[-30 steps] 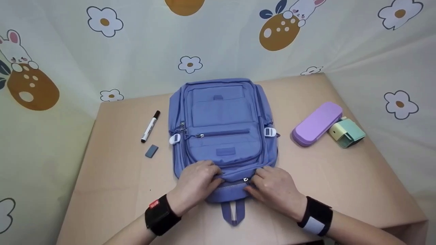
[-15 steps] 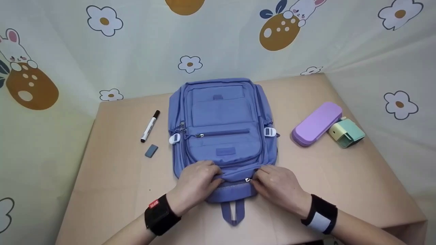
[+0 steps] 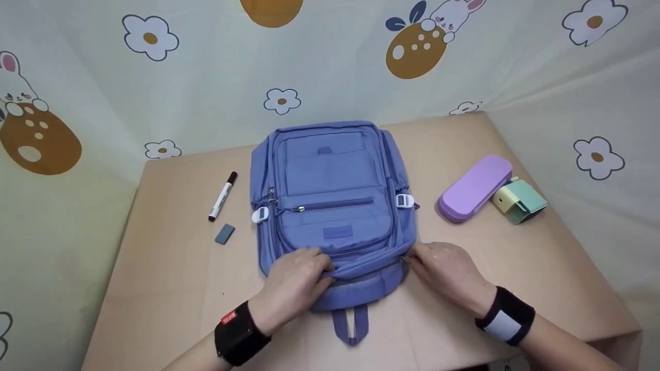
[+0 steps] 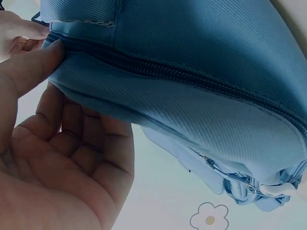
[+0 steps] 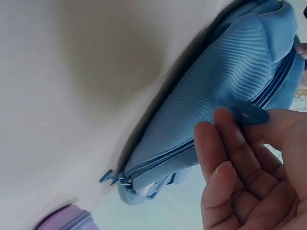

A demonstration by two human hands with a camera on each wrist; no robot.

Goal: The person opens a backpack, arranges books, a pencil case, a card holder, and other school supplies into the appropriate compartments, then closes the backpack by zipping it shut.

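Note:
A blue-purple backpack (image 3: 330, 175) lies front side up, its carry loop (image 3: 351, 325) toward the person. My left hand (image 3: 299, 275) grips the fabric beside the zipper (image 4: 158, 69) at the near end, thumb on top and fingers beneath in the left wrist view. On the right side of that same end, my right hand (image 3: 449, 270) pinches a dark blue zipper pull (image 5: 247, 114) between thumb and fingers. A second zipper pull (image 5: 108, 176) hangs at the far end of the zipper track in the right wrist view.
Left of the backpack lie a black-capped white marker (image 3: 223, 197) and a grey-blue eraser (image 3: 225, 234). To the right, a purple pencil case (image 3: 475, 188) rests beside a green and yellow box-like item (image 3: 520, 201). Patterned curtains (image 3: 330, 62) border the tan table (image 3: 165, 257).
My right hand has slid right along the zipper with the pull, toward the backpack's side. My left hand keeps its grip in place. The head view has shifted slightly.

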